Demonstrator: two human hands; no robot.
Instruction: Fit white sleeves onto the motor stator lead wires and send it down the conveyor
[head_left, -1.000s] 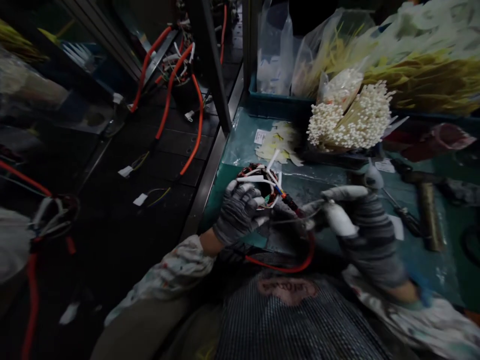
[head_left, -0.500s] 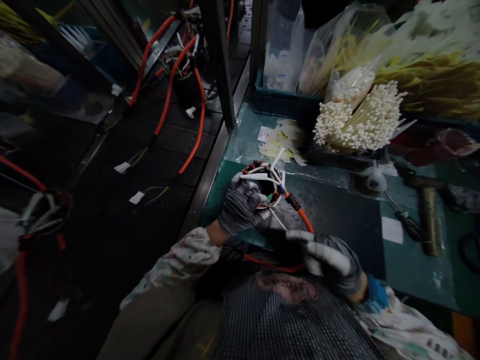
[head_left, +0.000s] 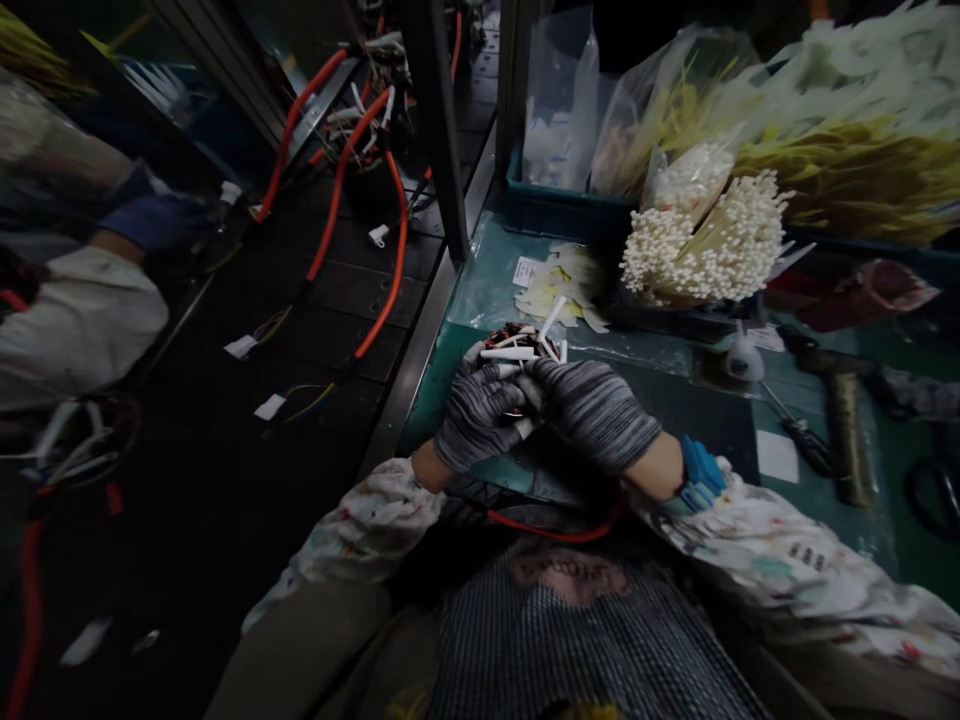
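A motor stator (head_left: 517, 337) with copper windings and white sleeved leads stands on the green bench mat in front of me. My left hand (head_left: 484, 408), in a grey striped glove with pale fingertips, is closed on its left and near side. My right hand (head_left: 596, 412), gloved alike, has its fingers bent at the near right side, meeting the left fingertips. Whatever lies between the fingertips is hidden. A white sleeve (head_left: 553, 315) sticks up at the stator's far side. An orange-red cable (head_left: 562, 535) loops below my hands, near my apron.
Conveyor at left carries more wired stators (head_left: 82, 435) and orange cables (head_left: 334, 200). A co-worker's sleeve (head_left: 82, 310) and blue glove reach in there. On my right are a bundle of white-tipped sleeves (head_left: 705, 240), a screwdriver (head_left: 806, 445) and a metal post (head_left: 442, 130) further left.
My right hand has moved up and left from near the apron to the stator, meeting my left hand. The left hand stays put. A co-worker's arm has come in at left.
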